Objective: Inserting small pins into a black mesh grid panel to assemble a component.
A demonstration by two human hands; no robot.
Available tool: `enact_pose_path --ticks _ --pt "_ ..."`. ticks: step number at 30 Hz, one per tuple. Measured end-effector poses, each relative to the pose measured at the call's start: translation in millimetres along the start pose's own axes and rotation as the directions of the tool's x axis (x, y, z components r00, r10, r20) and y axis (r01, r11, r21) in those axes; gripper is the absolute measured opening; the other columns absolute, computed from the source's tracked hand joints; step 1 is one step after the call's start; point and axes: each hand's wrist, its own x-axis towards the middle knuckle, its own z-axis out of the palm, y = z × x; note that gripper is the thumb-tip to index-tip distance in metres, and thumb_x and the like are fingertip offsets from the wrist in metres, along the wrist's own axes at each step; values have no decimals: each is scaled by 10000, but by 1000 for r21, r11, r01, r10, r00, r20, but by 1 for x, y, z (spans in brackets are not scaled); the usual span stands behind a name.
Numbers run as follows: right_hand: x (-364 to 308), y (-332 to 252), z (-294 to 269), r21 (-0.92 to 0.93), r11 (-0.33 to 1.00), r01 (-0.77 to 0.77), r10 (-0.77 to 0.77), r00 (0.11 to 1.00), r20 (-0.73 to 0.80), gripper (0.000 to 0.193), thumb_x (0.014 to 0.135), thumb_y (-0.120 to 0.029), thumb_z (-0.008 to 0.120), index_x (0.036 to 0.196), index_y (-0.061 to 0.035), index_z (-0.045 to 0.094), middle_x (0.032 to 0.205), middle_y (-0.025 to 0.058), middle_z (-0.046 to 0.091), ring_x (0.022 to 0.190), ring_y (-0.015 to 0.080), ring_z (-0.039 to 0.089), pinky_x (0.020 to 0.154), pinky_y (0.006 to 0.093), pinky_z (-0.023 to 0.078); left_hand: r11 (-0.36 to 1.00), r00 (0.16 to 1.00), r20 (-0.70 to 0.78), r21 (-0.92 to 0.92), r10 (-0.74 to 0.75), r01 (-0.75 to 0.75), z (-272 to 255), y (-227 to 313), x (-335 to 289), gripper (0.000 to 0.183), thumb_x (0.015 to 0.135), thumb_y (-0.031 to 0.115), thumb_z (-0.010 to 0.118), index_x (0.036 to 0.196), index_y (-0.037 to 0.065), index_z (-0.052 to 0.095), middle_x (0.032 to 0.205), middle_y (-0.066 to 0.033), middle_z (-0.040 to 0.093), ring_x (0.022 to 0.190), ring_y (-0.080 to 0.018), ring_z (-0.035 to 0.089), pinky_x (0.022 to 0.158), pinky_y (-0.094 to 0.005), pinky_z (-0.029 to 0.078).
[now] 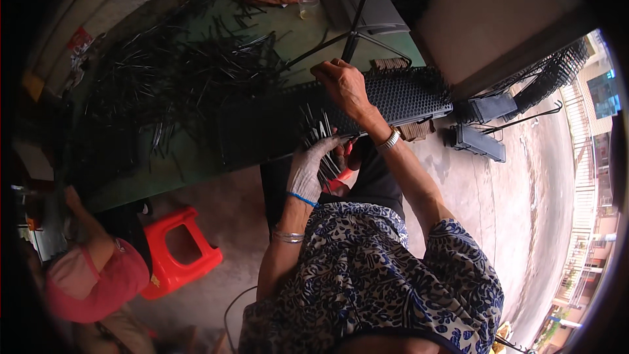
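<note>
My left hand [308, 169], in a pale work glove, is closed around a bundle of thin dark sticks [319, 126] that fan out above and below the fist. It sits at the near edge of a long black panel [409, 95] full of small holes. Above that panel hovers my bare right hand [342, 85], its fingers bent and pressed together. Whatever they may pinch is too small or hidden. Part of the panel's left half is lost in shadow.
Heaps of thin dark sticks [223, 65] cover the green table [170, 180]. A black metal stand [350, 42] rises behind the panel. Grey boxes [480, 143] lie at the right. Near a red stool [180, 252], another person in a pink top [98, 282] works at the left.
</note>
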Motion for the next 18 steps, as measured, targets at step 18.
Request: enact_pose_path --ticks 18 --pt "-29 -16 -55 477 796 -373 112 865 489 195 900 -134 607 997 34 616 891 107 657 878 156 614 782 282 482 903 980 10 386 200 -188 17 -1 -1 97 796 42 675 892 30 683 711 -22 650 566 -95 589 506 -232 457"
